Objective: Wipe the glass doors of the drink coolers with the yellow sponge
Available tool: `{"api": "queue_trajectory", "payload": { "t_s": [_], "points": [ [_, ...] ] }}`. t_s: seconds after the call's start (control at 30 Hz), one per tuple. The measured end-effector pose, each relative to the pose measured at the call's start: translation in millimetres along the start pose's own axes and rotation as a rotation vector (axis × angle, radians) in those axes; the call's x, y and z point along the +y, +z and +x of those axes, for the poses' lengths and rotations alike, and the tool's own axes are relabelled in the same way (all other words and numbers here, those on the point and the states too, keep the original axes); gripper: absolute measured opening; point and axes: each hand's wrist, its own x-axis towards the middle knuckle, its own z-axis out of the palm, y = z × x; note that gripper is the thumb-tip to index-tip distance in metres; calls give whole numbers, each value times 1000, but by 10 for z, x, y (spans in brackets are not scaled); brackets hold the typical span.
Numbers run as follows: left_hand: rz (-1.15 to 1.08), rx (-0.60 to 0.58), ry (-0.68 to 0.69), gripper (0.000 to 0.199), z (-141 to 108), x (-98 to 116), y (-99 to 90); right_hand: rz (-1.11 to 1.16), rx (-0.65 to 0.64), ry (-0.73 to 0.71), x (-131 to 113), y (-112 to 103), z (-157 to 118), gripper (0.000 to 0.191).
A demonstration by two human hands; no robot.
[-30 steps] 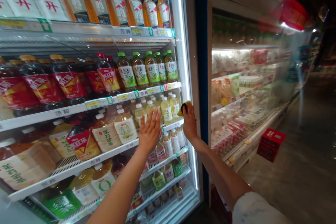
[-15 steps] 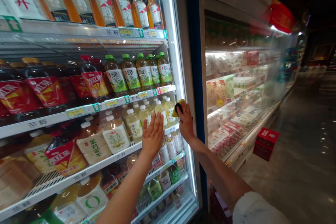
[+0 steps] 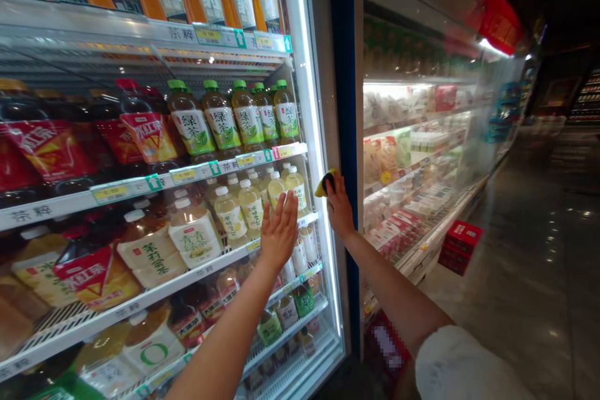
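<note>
- Right hand (image 3: 341, 206) is clamping its fingers on 1 pad (image 3: 327, 182) near the cooler door (image 3: 323, 75)'s right edge; pressing flat should be helping.
- Left hand (image 3: 280, 234) is splaying its fingers slightly apart.

White cooler shelves (image 3: 205, 272), rows of bottled drinks (image 3: 192, 123)

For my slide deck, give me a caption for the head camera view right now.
The left hand spread before a drinks cooler's glass, the right hand holding a yellow-and-black pad.
</note>
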Motion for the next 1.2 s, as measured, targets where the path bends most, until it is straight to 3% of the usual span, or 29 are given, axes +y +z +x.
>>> {"api": "queue_trajectory", "payload": {
  "t_s": [0.07,0.23,0.3,0.43,0.5,0.57,0.73,0.9,0.97,1.07,1.2],
  "points": [
    [-11,-14,0,84,-3,36,11,7,-26,-9,13,-8,-4,75],
    [-57,-51,-16,85,55,127,50,-2,3,-17,16,-75,417,74],
    [-56,-55,-24,84,44,147,70,-7,7,-16,23,-50,309,72],
    [-42,-71,-28,82,-103,158,109,-16,-46,17,93,58,-391,71],
    [-46,-80,-28,81,-199,159,117,-10,-80,28,141,73,-615,70],
    [-60,-89,-27,80,-273,161,113,8,-105,22,164,46,-599,69],
    [-91,-134,-38,79,-348,169,79,36,-108,-21,45,-6,-218,68],
    [-96,-152,-44,81,-453,151,61,114,-226,-191,51,-26,-614,61],
    [-103,-152,-43,82,-505,131,54,127,-243,-190,114,-56,-722,63],
    [-106,-150,-54,83,-557,94,32,97,-186,-99,92,-55,-598,66],
    [-91,-137,-81,85,-596,54,-11,94,-114,-89,-199,81,-445,65]
  ]
}}
